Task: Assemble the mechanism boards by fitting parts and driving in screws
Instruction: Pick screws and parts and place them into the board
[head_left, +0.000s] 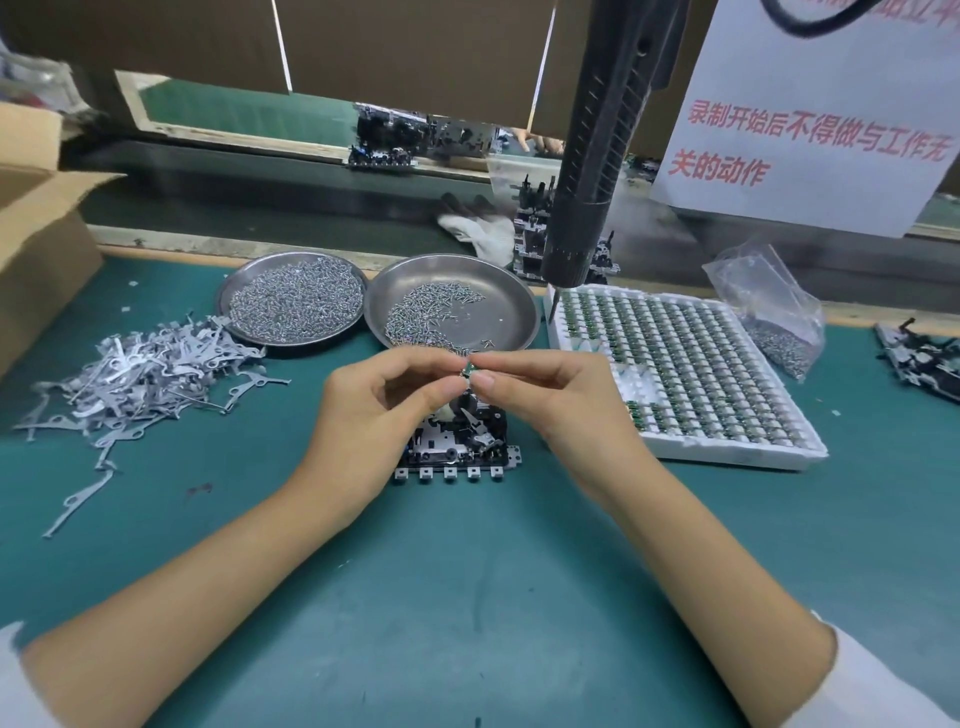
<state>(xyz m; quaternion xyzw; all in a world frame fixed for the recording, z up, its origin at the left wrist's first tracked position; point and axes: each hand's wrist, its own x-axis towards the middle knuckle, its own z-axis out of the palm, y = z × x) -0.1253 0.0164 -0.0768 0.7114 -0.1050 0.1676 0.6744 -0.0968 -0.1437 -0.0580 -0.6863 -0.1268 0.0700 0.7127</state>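
Just above the mechanism board (457, 441) on the desk, both hands pinch one small green part (471, 370), left hand (379, 410) and right hand (550, 400) equally near; board lies directly below

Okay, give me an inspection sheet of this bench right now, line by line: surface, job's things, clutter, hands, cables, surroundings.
Surface: green mat, small scraps scattered on it.
Job's things: mechanism board on the mat under the hands; small green part pinched between both hands; two metal dishes of screws; white tray of parts; pile of metal levers; hanging screwdriver.
Clutter: plastic bag of screws; white glove.
Hands: left hand and right hand both grip the part.
Cables: black cable at top right.
Surroundings: cardboard box; paper notice; more boards behind.
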